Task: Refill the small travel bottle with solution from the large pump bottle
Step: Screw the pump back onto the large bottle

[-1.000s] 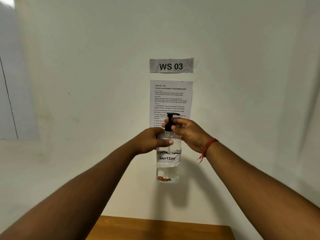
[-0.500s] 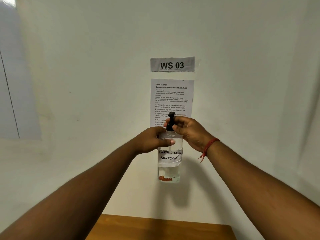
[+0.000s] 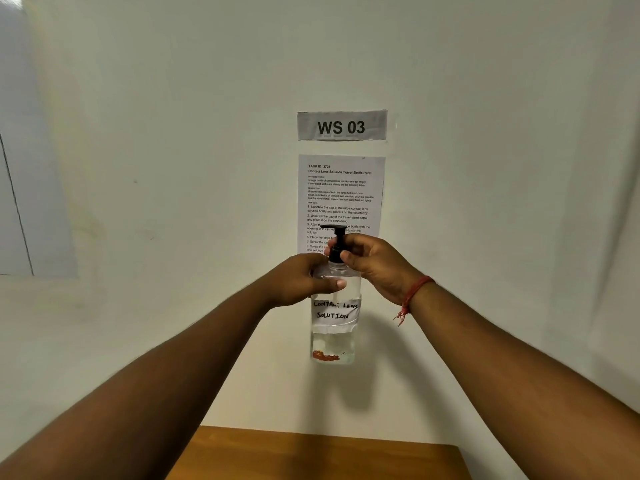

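Observation:
I hold the large clear pump bottle (image 3: 334, 337) upright in the air in front of the wall. Its white label reads "Contact Lens Solution". My left hand (image 3: 304, 282) wraps around the bottle's shoulder. My right hand (image 3: 374, 263) grips the black pump cap (image 3: 336, 242) at its neck with thumb and fingers. The pump nozzle points left. The small travel bottle is not in view.
A wooden table (image 3: 322, 455) shows at the bottom edge, well below the bottle. On the white wall behind hang a "WS 03" sign (image 3: 341, 125) and a printed task sheet (image 3: 341, 192). A red thread bracelet (image 3: 414, 292) circles my right wrist.
The bottle and both hands stay in almost the same place. My right fingers have shifted slightly around the pump neck, and the nozzle now shows pointing left.

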